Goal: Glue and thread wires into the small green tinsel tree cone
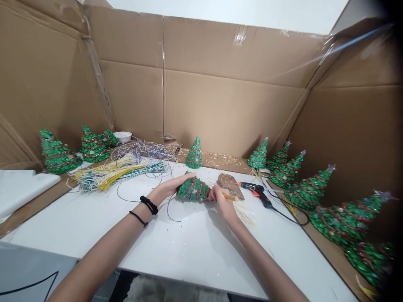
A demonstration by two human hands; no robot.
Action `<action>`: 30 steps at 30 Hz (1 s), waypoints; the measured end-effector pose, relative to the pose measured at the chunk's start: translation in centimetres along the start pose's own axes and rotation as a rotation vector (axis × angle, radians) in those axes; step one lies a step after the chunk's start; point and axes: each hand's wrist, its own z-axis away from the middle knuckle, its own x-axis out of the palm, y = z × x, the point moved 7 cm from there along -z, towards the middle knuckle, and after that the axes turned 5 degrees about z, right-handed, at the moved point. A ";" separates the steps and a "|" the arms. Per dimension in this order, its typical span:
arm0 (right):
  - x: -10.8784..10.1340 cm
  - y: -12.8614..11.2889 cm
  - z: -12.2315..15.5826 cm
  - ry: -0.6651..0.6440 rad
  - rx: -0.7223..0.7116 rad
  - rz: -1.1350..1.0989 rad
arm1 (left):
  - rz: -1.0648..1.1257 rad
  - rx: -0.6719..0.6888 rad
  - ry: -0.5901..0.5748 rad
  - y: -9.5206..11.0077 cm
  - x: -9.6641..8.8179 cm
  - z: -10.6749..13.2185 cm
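Note:
A small green Christmas tree ornament [194, 189] with red garland lies tilted on its side between my hands, just above the white table. My left hand [176, 183] wraps its fingers round the tree's left end. At the tree's right end, my right hand [220, 201] is closed on a tool with a light wooden handle [231, 197]; its tip is hidden by the fingers and tree. A brown, glue-marked board [231, 184] lies just beyond the right hand. Right of that rests a black and orange hot glue gun [256, 191], with its cord trailing right.
Bundles of yellow, white and green wires [119, 174] lie at the left, near tangled wire [145, 149] and a white bowl [122, 136]. Several decorated trees [305, 188] line the right side. Another tree [194, 153] stands at the back. Cardboard walls [220, 92] surround the table [189, 251].

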 end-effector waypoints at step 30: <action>0.4 1.1 1.4 0.101 -0.045 0.030 | -0.063 -0.008 0.029 0.4 0.1 0.0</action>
